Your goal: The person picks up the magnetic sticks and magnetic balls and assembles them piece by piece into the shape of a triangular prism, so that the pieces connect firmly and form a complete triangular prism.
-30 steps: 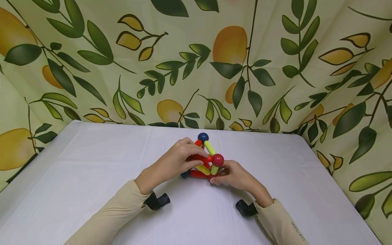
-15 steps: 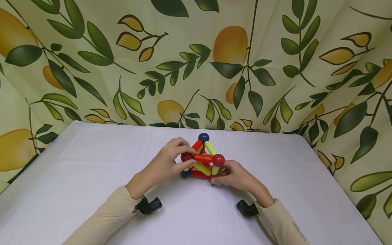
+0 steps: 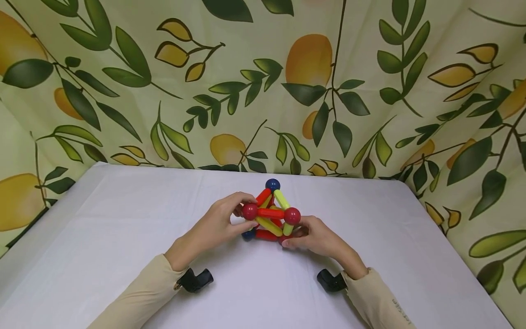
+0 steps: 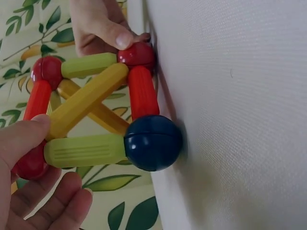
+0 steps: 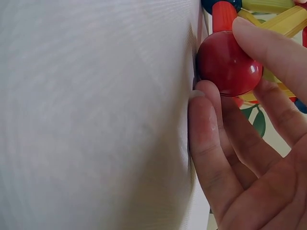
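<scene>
A toy frame of red and yellow rods (image 3: 271,214) joined by balls stands on the white table (image 3: 123,228). A blue ball (image 3: 272,184) tops it. My left hand (image 3: 242,215) pinches the upper left red ball (image 3: 249,211), which caps a level red rod running to another red ball (image 3: 292,215). In the left wrist view that pinched ball (image 4: 31,165) sits between my thumb and fingers, and a blue ball (image 4: 152,143) rests on the table. My right hand (image 3: 289,238) grips the low corner red ball (image 5: 229,63) between thumb and fingers, against the tabletop.
A leaf-and-lemon patterned cloth (image 3: 263,82) hangs behind and at both sides of the table. Black wrist camera mounts (image 3: 197,279) sit under both beige sleeves. Bare white tabletop spreads to the left, right and front of the toy.
My left hand has drawn back to the left off the frame's top, uncovering the red ball it now pinches at the rod's left end. The right hand has stayed put.
</scene>
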A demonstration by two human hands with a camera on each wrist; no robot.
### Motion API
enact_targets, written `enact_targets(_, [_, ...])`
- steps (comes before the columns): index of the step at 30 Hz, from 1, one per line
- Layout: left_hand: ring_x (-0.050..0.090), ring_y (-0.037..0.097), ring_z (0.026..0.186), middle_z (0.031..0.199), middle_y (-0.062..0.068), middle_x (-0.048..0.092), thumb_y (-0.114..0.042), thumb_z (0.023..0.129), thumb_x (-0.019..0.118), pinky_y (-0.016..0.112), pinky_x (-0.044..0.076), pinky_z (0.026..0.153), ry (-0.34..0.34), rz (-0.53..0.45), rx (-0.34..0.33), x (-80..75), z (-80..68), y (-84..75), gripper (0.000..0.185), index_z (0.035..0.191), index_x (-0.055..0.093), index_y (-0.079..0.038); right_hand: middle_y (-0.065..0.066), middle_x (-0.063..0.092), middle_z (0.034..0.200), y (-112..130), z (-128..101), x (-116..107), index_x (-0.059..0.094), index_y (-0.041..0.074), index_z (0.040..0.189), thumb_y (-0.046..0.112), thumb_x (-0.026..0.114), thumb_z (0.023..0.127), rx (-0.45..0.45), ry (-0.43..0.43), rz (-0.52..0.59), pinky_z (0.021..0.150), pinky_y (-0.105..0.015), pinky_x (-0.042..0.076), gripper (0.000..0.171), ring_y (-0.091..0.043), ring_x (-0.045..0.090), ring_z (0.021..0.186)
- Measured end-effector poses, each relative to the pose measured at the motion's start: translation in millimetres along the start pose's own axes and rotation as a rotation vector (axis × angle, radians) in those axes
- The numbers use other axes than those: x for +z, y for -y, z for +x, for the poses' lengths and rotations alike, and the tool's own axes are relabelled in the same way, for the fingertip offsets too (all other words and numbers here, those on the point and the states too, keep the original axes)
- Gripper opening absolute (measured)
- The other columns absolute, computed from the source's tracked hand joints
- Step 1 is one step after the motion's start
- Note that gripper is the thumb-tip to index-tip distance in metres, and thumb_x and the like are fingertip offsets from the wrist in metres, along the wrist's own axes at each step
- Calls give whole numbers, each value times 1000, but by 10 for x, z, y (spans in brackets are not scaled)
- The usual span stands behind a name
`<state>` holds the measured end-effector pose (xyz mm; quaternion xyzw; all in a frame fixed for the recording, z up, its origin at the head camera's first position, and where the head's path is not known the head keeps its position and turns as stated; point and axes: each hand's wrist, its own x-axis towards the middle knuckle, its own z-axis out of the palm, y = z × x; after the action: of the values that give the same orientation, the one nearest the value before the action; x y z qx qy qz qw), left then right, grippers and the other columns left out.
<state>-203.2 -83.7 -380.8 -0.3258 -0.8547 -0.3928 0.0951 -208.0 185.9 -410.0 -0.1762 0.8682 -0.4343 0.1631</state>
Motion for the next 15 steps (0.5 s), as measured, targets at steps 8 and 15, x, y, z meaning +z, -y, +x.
enact_targets(8, [66,10,82,105,6,71,-11,81,82,25,59,72,60,-34,-15,-45,-4,-11,45,118,57,-9,-7,71,99,-1,-10,-1,65,5,122,20,80,83,-47,7,-23,72,-25,55,44,-16,64,84])
enact_targets(15, [65,8,84,100,0,72,-17,83,81,27,58,71,187,-52,-84,-193,-13,-47,41,115,56,-15,-5,70,101,9,-19,43,66,8,120,20,80,83,-54,30,-27,73,-24,56,42,-15,66,85])
